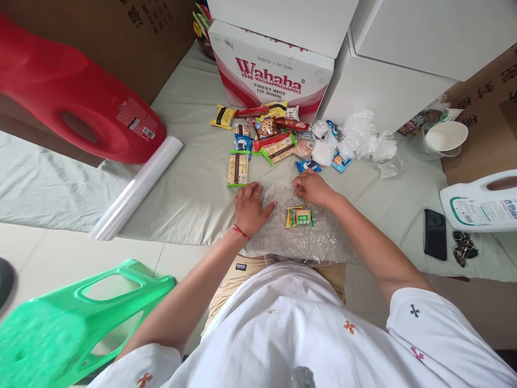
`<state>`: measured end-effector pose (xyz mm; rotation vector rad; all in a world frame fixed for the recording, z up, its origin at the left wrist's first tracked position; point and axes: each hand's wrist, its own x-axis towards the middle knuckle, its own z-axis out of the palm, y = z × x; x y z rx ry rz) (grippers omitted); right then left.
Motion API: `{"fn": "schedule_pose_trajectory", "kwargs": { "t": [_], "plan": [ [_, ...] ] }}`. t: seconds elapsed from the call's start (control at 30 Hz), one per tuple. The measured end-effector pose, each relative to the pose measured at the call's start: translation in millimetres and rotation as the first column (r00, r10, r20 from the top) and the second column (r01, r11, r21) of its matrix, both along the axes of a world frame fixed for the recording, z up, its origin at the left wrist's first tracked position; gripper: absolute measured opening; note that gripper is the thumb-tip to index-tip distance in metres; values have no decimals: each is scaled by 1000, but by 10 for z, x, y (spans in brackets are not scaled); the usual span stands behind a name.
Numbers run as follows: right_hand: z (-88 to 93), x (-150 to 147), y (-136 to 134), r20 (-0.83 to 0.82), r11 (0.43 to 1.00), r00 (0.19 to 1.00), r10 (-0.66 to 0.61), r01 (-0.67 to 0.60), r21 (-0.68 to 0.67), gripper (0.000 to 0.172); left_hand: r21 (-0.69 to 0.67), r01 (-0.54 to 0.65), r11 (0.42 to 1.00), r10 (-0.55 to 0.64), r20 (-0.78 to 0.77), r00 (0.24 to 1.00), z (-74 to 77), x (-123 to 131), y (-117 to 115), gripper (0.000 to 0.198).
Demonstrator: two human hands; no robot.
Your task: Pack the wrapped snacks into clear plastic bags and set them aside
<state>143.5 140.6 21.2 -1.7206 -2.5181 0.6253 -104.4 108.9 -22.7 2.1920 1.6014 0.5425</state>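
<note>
A clear plastic film (327, 240) lies crinkled over the near edge of the pale green sheet (194, 188), and two small snack packets (300, 217) — one yellow, one green and tan — sit together in the middle of it. The left hand (249, 209) is spread wide, palm down at the film's left side, thumb pointing in toward the packets. The right hand (313, 188) is narrow, its fingers curled down at the film's far edge just beyond the packets; whether they pinch the film I cannot tell.

Just past the left hand lies a cracker bar (238, 168) with green ends, and a blue packet (308, 166) is right by the right hand's fingers. Farther back, a snack pile (272, 132) rests before a water box (274, 75), with crumpled plastic bundles (359, 137) to its right. A white roll (137, 188) lies at the left — near a big red bottle (109, 118). A phone (435, 234) and keys (464, 249) lie at the right.
</note>
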Motion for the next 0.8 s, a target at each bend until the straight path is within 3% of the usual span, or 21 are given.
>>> {"fn": "schedule_pose_trajectory", "kwargs": {
  "t": [0.07,0.2,0.27,0.37,0.43,0.53,0.67,0.8],
  "plan": [
    [26,10,4,-126,999,992,20,-23,-27,8,-32,-3,999,4,52,999,45,89,56,75],
    [128,78,-113,-326,999,944,52,-50,15,9,-148,98,984,-66,205,976,87,222,194,100],
    [182,119,-214,-335,998,940,57,-48,33,12,-201,190,961,-131,275,952,79,233,253,86],
    [238,193,-361,-267,1000,964,14,-16,-3,28,-202,292,935,-200,379,904,58,177,283,48],
    [258,244,-449,-217,999,976,-21,13,-39,31,-114,334,936,-247,466,850,62,112,262,29],
    [273,310,-598,-216,1000,976,-27,25,-12,20,23,396,918,-347,530,774,111,12,195,3],
    [233,379,-851,-269,996,962,41,-17,92,22,82,468,880,-445,487,751,198,-101,92,14],
    [97,455,-1053,-291,986,945,149,-120,115,35,170,577,799,-601,282,748,201,-196,-16,21]
  ]
}}
